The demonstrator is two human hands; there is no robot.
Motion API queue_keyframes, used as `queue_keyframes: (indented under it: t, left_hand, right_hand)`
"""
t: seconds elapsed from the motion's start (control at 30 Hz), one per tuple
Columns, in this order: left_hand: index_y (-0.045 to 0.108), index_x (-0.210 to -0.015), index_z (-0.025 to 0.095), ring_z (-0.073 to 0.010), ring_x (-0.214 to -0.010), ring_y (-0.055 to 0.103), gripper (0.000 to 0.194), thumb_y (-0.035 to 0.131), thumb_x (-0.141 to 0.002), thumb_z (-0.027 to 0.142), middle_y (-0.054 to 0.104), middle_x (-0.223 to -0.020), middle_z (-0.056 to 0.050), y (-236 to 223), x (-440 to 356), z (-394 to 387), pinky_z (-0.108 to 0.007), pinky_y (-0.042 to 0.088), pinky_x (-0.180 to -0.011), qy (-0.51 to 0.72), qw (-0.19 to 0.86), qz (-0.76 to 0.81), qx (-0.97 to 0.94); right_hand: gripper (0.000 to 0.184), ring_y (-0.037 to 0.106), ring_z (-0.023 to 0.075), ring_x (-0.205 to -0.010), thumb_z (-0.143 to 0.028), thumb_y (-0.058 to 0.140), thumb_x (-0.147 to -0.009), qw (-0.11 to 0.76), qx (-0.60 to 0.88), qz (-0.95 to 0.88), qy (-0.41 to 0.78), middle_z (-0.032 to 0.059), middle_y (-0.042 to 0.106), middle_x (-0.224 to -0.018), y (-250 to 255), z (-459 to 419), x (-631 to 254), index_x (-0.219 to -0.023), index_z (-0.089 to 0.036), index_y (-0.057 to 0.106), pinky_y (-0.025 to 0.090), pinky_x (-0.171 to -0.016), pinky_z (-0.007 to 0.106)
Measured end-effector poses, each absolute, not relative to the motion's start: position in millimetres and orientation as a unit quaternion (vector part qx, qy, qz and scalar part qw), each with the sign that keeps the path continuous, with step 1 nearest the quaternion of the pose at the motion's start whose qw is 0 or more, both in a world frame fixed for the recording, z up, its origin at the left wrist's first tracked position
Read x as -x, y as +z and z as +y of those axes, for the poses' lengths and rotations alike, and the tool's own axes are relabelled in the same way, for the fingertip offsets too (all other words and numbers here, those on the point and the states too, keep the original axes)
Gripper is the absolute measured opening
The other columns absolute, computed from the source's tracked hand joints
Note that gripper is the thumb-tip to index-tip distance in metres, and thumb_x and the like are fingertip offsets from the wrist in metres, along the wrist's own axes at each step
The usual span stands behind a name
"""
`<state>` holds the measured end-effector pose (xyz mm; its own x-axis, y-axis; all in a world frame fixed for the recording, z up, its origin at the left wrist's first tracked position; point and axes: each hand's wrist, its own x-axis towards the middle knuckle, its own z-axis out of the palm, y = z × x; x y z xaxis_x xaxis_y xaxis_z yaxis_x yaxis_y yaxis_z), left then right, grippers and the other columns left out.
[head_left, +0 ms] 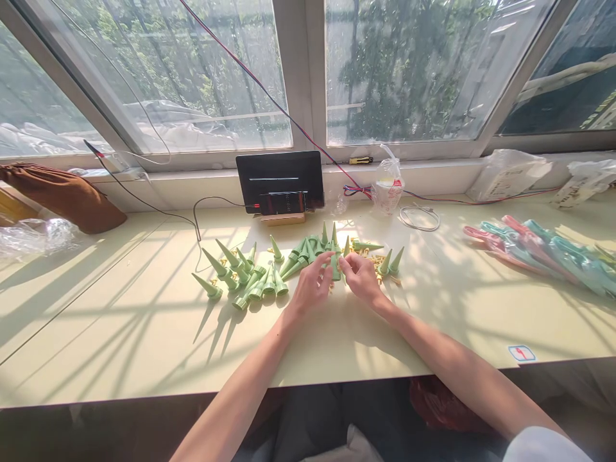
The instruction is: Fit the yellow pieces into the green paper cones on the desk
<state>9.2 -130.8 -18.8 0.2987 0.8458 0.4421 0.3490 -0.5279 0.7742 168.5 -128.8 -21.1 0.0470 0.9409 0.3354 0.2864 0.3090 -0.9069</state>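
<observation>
My left hand (314,283) has its fingers curled around a green plastic cone spike (335,272), which is held between my two hands with its wide end down. Close beside it, my right hand (360,277) is closed in a pinch at the spike's side; what its fingertips hold is too small to make out. More green spikes (269,282) lie and stand in a group to the left of my hands, and others are heaped just behind them. Small yellow pieces (378,262) are scattered among the spikes on the right. Two spikes (395,262) stand upright right of my right hand.
A dark tablet (280,179) leans at the window, with a cabled black device before it. Behind are a plastic-wrapped cup (387,186), a coiled white cable (419,218) and a utility knife (360,160). Bagged pink and teal items (543,250) lie right; a brown pouch (72,196) lies left.
</observation>
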Motion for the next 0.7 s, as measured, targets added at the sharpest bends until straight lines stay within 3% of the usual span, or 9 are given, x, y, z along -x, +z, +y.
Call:
queue_keyframes:
  t: [0.4,0.7]
  left_hand:
    - [0.047,-0.136,0.025,-0.0062,-0.057,0.059,0.042,0.053,-0.096,0.031,0.068,-0.120,-0.010,-14.5,-8.3,-131.5,-0.019,0.049,-0.050,0.435,0.234,0.387,-0.779]
    - [0.059,-0.131,0.022,-0.0075,-0.058,0.055,0.039,0.060,-0.092,0.028,0.072,-0.107,-0.008,-20.9,-9.2,-126.5,-0.021,0.050,-0.053,0.469,0.169,0.382,-0.778]
  right_hand:
    - [0.039,0.038,0.0126,-0.048,-0.050,0.052,-0.089,0.506,0.526,-0.600,0.328,-0.0034,0.041,-0.051,-20.0,-128.2,-169.0,-0.063,-0.022,0.045,0.030,-0.048,0.027]
    - [0.039,0.040,0.0129,-0.049,-0.049,0.051,-0.090,0.508,0.523,-0.599,0.331,-0.0028,0.043,-0.051,-20.8,-128.0,-168.1,-0.063,-0.022,0.044,0.031,-0.049,0.027]
